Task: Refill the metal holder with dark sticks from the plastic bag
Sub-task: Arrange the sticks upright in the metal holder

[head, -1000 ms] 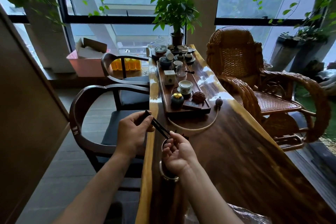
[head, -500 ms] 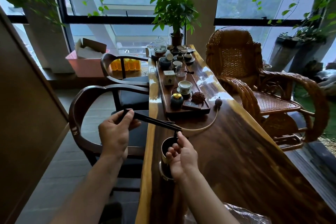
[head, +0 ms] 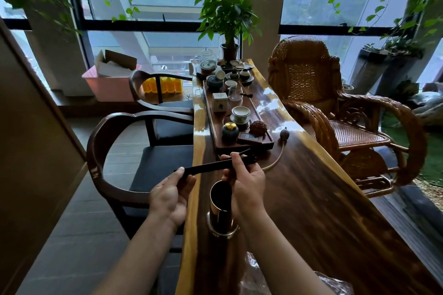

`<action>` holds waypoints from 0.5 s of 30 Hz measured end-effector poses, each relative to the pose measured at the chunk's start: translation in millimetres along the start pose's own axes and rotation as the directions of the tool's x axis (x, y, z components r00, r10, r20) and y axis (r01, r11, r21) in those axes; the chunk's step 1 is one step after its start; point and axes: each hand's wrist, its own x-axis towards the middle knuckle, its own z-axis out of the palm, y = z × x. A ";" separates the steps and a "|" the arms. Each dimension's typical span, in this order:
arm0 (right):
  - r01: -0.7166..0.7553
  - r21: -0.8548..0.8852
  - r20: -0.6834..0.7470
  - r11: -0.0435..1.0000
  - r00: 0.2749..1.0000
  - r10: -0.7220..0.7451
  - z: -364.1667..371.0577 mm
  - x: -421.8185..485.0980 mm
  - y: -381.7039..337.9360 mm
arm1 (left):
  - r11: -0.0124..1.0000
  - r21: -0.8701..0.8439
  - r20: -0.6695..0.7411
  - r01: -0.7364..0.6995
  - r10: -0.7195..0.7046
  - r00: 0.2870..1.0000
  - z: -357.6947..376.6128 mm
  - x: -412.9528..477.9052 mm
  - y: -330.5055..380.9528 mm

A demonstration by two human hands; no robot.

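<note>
Over the near end of a long glossy wooden bench (head: 323,199), a person holds a bundle of dark sticks (head: 211,166) almost level between two bare hands. The left hand (head: 171,195) sits just off the bench's left edge, its grip pinching the bundle's left end between thumb and fingers. The right hand (head: 247,181) is over the bench, its grip closed on the sticks further to the right, with the far tips poking out past the fingers toward a wooden tea tray (head: 242,145). Directly below the bundle, touching or nearly touching the right palm, stands the metal holder (head: 220,208), an upright brass-coloured tube on a wider ringed base, its mouth open; its inside is too dark to tell what it holds. At the bottom edge of the view, beside the right forearm, lies the crinkled clear plastic bag (head: 335,282), only partly in frame. The tray carries cups, a small lidded jar and a white box. A pale cord with a dark bulb end (head: 284,132) curves across the bench just right of the tray. Dark wooden chairs (head: 107,151) stand on the left and a wicker armchair (head: 335,103) on the right.
</note>
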 end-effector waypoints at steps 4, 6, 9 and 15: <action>0.185 -0.266 0.021 0.946 0.982 -0.186 -16.1 8.0 -16.5 | 0.980 0.004 0.099 0.201 -0.200 0.975 0.1 3.5 -22.7; 0.284 -0.406 0.078 0.869 0.958 -0.276 -24.6 13.4 -31.6 | 0.978 0.122 0.122 0.166 -0.181 0.976 -4.7 8.8 -33.1; 0.399 -0.609 0.153 0.686 0.907 -0.393 -37.1 24.4 -57.9 | 0.880 0.468 0.146 -0.084 0.016 0.989 -13.6 15.6 -43.1; 0.389 -0.793 0.285 0.469 0.917 -0.279 -44.9 37.3 -65.9 | -0.099 0.792 0.607 -0.602 0.235 0.759 -27.7 31.4 -54.7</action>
